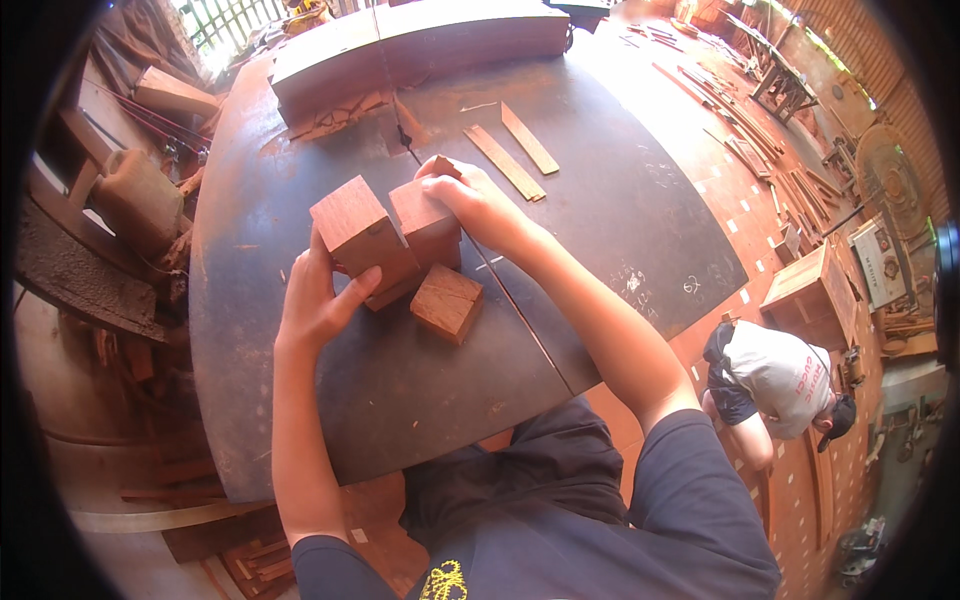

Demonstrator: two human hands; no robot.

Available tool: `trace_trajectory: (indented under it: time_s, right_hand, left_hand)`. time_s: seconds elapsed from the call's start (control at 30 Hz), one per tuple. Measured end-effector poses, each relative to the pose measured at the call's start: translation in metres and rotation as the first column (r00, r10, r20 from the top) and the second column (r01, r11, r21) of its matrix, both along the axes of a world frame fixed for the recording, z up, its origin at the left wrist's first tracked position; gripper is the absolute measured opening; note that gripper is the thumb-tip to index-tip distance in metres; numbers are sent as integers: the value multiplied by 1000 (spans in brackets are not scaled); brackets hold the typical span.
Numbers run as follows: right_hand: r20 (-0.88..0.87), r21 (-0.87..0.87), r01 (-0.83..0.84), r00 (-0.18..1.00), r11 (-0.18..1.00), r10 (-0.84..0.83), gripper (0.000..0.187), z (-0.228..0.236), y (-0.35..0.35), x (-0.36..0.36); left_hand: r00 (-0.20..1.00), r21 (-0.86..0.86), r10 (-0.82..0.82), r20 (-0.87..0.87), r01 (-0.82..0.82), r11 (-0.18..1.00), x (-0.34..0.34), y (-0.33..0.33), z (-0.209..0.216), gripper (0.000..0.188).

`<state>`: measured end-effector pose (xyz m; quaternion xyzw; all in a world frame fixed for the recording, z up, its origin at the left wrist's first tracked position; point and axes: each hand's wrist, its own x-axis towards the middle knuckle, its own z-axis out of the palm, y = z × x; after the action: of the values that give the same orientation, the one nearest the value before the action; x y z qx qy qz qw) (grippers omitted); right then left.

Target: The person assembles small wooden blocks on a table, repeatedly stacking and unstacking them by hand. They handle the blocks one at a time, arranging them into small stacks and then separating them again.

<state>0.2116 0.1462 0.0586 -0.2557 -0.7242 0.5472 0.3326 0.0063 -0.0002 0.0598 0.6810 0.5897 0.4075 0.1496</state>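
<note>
My left hand (318, 300) is closed around a reddish-brown wooden block (352, 215), thumb on its near side. Against the right end of a second wooden block (420, 208), my right hand (470, 200) presses with bent fingers. A narrow gap shows between the two blocks at the top; whether they join lower down I cannot tell. Just in front of them, a smaller wooden cube (447, 303) rests on the dark metal saw table (400, 400). Beyond my hands, a thin saw blade (385, 65) runs down to the table.
A long, thick timber (430, 50) lies across the table's far side. Two thin wood strips (505, 160) lie right of the blade. A co-worker (780, 380) bends over on the right, near a wooden box (815, 290). Boards (735, 115) are spread over the floor beyond.
</note>
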Motion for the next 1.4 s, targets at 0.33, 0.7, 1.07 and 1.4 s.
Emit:
trace_trajectory:
  time_s: [0.33,0.7,1.07,1.4]
  right_hand:
    - [7,0,-7,1000,1000,7,30,3,-2,1]
    - [16,10,16,1000,1000,-17,30,4,-3,0]
    - [3,-1,-2,1000,1000,2,30,2,-3,1]
    - [-10,-12,-6,1000,1000,6,29,2,-3,-1]
  left_hand:
    - [997,5,-47,68,46,999,-3,0,0,75]
    - [998,24,-14,-59,16,1000,0,0,3,72]
    - [987,22,52,-149,-49,999,4,-1,3,77]
    - [989,-37,96,-116,-101,994,4,0,5,80]
